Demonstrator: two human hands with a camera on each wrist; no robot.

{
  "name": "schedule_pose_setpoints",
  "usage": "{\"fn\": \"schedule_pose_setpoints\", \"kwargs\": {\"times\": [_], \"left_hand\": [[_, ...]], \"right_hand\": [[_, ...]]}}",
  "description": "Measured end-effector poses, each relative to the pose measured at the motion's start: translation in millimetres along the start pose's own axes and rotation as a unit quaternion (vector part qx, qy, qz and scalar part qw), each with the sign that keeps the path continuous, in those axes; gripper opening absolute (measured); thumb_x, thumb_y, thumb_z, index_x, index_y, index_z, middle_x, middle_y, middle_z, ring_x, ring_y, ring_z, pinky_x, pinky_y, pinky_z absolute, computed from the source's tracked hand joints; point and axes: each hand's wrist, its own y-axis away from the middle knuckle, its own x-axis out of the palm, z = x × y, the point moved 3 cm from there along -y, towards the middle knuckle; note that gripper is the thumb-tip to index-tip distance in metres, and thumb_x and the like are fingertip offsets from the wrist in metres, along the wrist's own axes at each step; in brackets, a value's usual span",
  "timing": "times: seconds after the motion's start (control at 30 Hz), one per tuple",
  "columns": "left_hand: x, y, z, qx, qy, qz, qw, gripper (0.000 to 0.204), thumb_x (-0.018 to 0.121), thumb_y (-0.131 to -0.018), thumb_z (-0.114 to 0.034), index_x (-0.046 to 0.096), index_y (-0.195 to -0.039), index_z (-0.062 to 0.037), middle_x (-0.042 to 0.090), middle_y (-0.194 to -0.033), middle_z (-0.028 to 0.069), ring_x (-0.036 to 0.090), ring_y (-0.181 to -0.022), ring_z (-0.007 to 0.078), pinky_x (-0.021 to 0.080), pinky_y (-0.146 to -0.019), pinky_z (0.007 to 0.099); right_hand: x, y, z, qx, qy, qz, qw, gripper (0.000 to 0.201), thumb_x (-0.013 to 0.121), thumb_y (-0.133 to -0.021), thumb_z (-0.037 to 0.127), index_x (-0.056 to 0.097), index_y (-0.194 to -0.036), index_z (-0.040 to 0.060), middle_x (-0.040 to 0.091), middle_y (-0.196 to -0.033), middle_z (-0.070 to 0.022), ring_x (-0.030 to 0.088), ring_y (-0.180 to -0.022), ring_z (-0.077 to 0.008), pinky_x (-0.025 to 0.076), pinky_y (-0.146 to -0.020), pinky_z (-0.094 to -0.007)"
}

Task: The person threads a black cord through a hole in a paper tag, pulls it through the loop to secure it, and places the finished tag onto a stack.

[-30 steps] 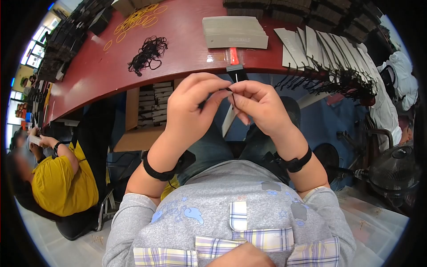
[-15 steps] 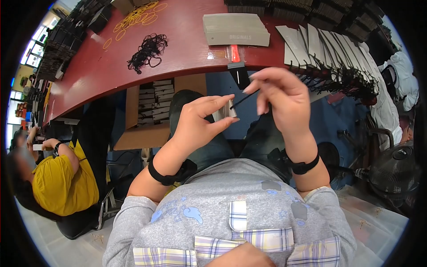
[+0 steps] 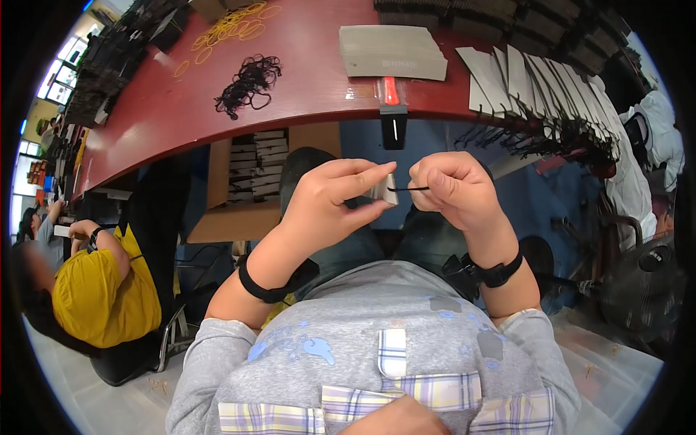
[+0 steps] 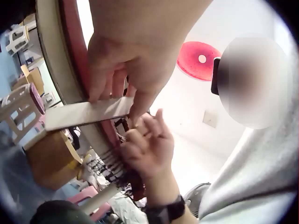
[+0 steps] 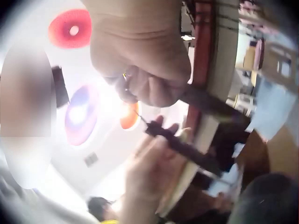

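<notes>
My left hand [image 3: 330, 192] pinches a pale card tag [image 3: 391, 191] between thumb and fingers, low in front of the table edge. In the left wrist view the tag [image 4: 77, 114] appears as a long, flat strip seen along its length. A black cord [image 3: 413, 189] comes out of the tag's near end and runs taut to the right. My right hand [image 3: 457, 190] grips the other end of that cord with curled fingers, a short gap away from the left fingertips. The held end is hidden inside the right fist.
On the red table [image 3: 312, 83] lie a stack of pale cards [image 3: 391, 54], tangled black cords [image 3: 250, 83], yellow rubber bands [image 3: 235, 29] and corded tags [image 3: 536, 87]. A cardboard box [image 3: 235, 225] stands below. A person in yellow [image 3: 109, 297] sits left; a fan [image 3: 641, 283] stands right.
Both hands were together at the cord one second ago. The right hand moved away to the right, then came lower with its fingers closed, drawing the cord straight from the tag.
</notes>
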Motion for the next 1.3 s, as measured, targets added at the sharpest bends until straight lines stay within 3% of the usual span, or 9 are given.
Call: {"fn": "schedule_pose_setpoints", "kwargs": {"times": [0.13,0.33,0.5,0.63,0.73,0.83,0.9,1.2,1.3], "left_hand": [[1.1,-8.7,4.3,0.036,-0.064,-0.001,0.997,0.042,0.078,-0.067,-0.009,0.069,-0.108,-0.0119,0.067,-0.095,0.0084,0.064,-0.084,0.0247,0.054,-0.068,0.0332],[-30.5,-39.0,11.6,0.073,-0.146,-0.167,0.972,0.038,0.078,-0.073,-0.016,0.067,-0.108,-0.0077,0.062,-0.109,0.0142,0.059,-0.098,0.0305,0.051,-0.081,0.0379],[-82.5,-64.2,90.5,-0.077,-0.403,-0.198,0.89,0.024,0.068,-0.08,-0.023,0.071,-0.101,-0.0111,0.063,-0.101,0.0141,0.055,-0.095,0.0347,0.044,-0.086,0.0418],[-81.2,-71.7,107.5,-0.129,-0.517,-0.12,0.838,0.028,0.062,-0.086,-0.034,0.072,-0.104,-0.0153,0.06,-0.115,0.016,0.051,-0.105,0.0367,0.04,-0.091,0.0461],[-60.3,-61.0,80.4,-0.094,-0.542,-0.114,0.827,0.03,0.059,-0.089,-0.035,0.071,-0.109,-0.0157,0.049,-0.136,0.0151,0.041,-0.121,0.0382,0.033,-0.099,0.0497],[-38.5,-51.2,59.8,-0.035,-0.504,-0.12,0.855,0.032,0.059,-0.089,-0.034,0.069,-0.111,-0.0142,0.047,-0.137,0.0147,0.042,-0.119,0.0389,0.034,-0.099,0.0487],[-26.6,-45.0,49.0,-0.006,-0.482,-0.13,0.866,0.034,0.062,-0.087,-0.036,0.068,-0.112,-0.0145,0.048,-0.132,0.0132,0.044,-0.114,0.0369,0.034,-0.096,0.0474],[-32.8,-27.2,55.7,0.095,-0.384,-0.141,0.908,0.024,0.075,-0.076,-0.021,0.07,-0.097,-0.0092,0.06,-0.088,0.0042,0.056,-0.077,0.0204,0.044,-0.065,0.03],[-43.6,-30.1,58.3,-0.049,-0.175,-0.185,0.966,0.014,0.071,-0.081,-0.014,0.069,-0.093,-0.0066,0.059,-0.071,0.0047,0.054,-0.058,0.0152,0.042,-0.053,0.0279]], "right_hand": [[13.8,-9.4,8.8,0.086,0.5,-0.13,0.852,0.025,0.064,-0.088,0.022,0.058,-0.078,-0.0005,0.048,-0.064,-0.0018,0.043,-0.058,-0.0058,0.035,-0.051,-0.0245],[-11.7,22.9,46.3,-0.055,0.201,-0.299,0.931,0.013,0.059,-0.092,0.014,0.061,-0.087,0.0032,0.049,-0.058,0.0031,0.04,-0.048,-0.0051,0.03,-0.045,-0.0207],[-65.9,52.2,85.3,-0.088,0.215,-0.491,0.84,0.03,0.06,-0.094,0.03,0.061,-0.083,0.0014,0.049,-0.057,0.0006,0.042,-0.042,-0.0076,0.028,-0.04,-0.0225],[-79.0,63.9,106.1,-0.023,0.525,-0.607,0.596,0.032,0.066,-0.088,0.034,0.066,-0.078,0.0041,0.055,-0.063,-0.0016,0.05,-0.052,-0.0129,0.037,-0.049,-0.0267],[-60.0,58.7,113.7,-0.107,0.787,-0.544,0.269,0.019,0.07,-0.081,0.03,0.07,-0.082,0.0102,0.062,-0.083,-0.0056,0.057,-0.083,-0.0235,0.043,-0.079,-0.0356],[-35.7,28.1,100.5,-0.196,0.824,-0.495,0.195,0.017,0.07,-0.079,0.026,0.07,-0.089,0.0129,0.061,-0.102,-0.0071,0.053,-0.1,-0.0277,0.039,-0.09,-0.0403],[-31.7,-1.8,82.1,-0.199,0.817,-0.397,0.369,0.021,0.07,-0.076,0.023,0.07,-0.096,0.0143,0.057,-0.113,-0.008,0.048,-0.11,-0.0315,0.036,-0.092,-0.0432],[-30.8,-69.3,33.7,-0.223,0.845,-0.295,0.386,0.034,0.073,-0.072,0.019,0.071,-0.106,0.0218,0.057,-0.123,-0.0056,0.046,-0.114,-0.0305,0.034,-0.093,-0.0449],[-30.6,-67.0,34.0,-0.242,0.839,-0.305,0.38,0.033,0.074,-0.071,0.017,0.071,-0.104,0.0191,0.058,-0.12,-0.0055,0.047,-0.111,-0.0297,0.034,-0.092,-0.0434]]}}
